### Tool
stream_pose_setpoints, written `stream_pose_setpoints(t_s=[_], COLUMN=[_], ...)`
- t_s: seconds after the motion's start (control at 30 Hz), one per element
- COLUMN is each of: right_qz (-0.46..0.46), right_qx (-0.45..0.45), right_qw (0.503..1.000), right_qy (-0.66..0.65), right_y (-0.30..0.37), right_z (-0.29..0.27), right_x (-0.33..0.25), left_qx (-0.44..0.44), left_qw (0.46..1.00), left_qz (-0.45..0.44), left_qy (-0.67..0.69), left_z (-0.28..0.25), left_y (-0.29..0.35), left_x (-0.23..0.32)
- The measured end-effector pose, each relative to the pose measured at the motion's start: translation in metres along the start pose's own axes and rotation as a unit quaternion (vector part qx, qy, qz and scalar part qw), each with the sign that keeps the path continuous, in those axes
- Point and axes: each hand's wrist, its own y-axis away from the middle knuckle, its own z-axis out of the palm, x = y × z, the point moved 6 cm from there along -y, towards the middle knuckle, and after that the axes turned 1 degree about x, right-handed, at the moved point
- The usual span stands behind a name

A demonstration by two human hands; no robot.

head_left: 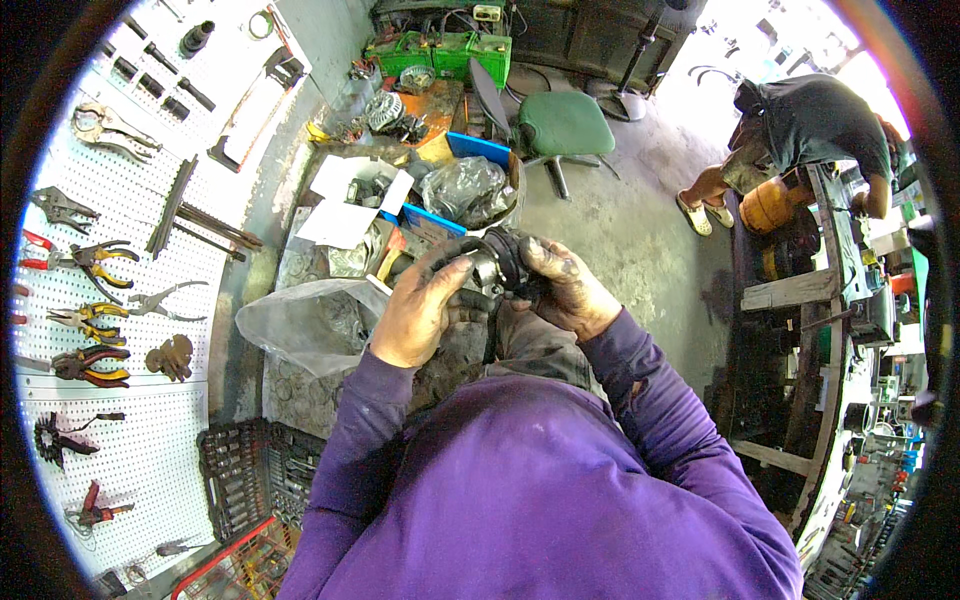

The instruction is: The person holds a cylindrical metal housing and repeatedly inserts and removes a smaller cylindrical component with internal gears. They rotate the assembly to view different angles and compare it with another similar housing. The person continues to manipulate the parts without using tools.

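Note:
Both my hands, grimy with grease, meet in front of me around a dark metal machine part [508, 262] with a shiny silvery section on its left. My left hand [425, 305] is closed on the silvery side, its thumb lying along it. On the other side my right hand [566, 285] grips the black, rounded portion with thumb and fingers. Its exact kind I cannot make out, since the fingers cover much of it. Just left of my left hand, a clear plastic bag [315, 322] lies on the bench, and a hammer-like wooden handle [391, 255] shows behind it.
A pegboard [170, 345] with pliers hangs at left, above an open socket set [235, 470]. Beyond my hands stand a blue-edged box [432, 222] with a black plastic bag [468, 190] and a green chair [565, 125]. A person [815, 130] bends over a workbench [790, 292] at right.

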Motion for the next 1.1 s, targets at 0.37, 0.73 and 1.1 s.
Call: stream_pose_setpoints(t_s=[0.37,0.73,1.1], right_qz=[-0.268,-0.162,-0.120], right_qx=[-0.008,-0.025,0.051], right_qw=[0.807,0.944,0.961], right_qy=[0.526,0.286,0.245], right_y=[0.008,0.035,0.045], right_z=[0.019,0.027,0.010], right_x=[-0.048,-0.048,-0.026], left_qx=[-0.013,-0.078,-0.113], left_qw=[0.990,0.976,0.912], left_qz=[-0.028,0.064,0.030], left_qy=[0.135,0.191,0.393], left_z=[0.005,0.006,0.000], left_y=[-0.001,0.009,0.007], left_x=[-0.014,-0.023,-0.052])
